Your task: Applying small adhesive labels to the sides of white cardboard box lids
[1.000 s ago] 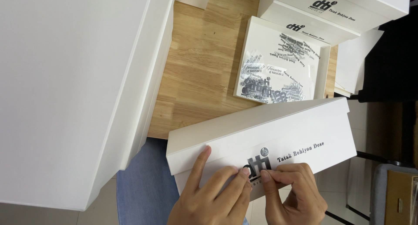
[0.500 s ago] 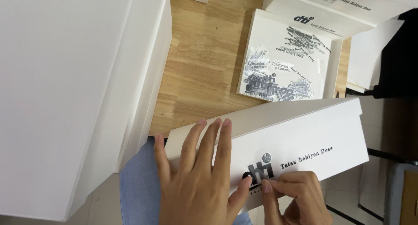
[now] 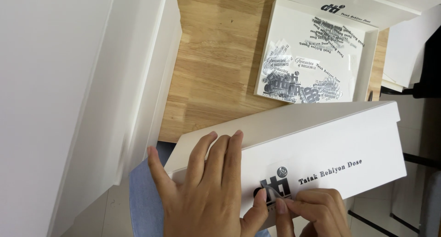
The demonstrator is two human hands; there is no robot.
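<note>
A tall white stack of boxes [image 3: 69,94] fills the left side, its edge overhanging the wooden bench [image 3: 216,62]. Just right of it, low in the view, the left hand [image 3: 206,191] lies flat and spread on the white box lid [image 3: 321,145], fingers extended over the lid's near-left corner, the thumb reaching toward the dark printed emblem [image 3: 274,187] on the lid's face. Below that hand shows a patch of blue fabric [image 3: 142,205].

The lid slants across the lower middle, its right end rising toward the right edge, and both hands rest on its lower-left part. Touching the left thumb, the right hand [image 3: 312,211] is pinched together, thumb and forefinger tips pressed on the edge of a thin clear sticker strip right at the emblem. The two hands meet at that spot.

Farther up and to the right, an open white tray [image 3: 367,49] on the bench holds a loose heap of clear printed stickers [image 3: 298,76]. More white boxes [image 3: 363,5] sit beyond it.
</note>
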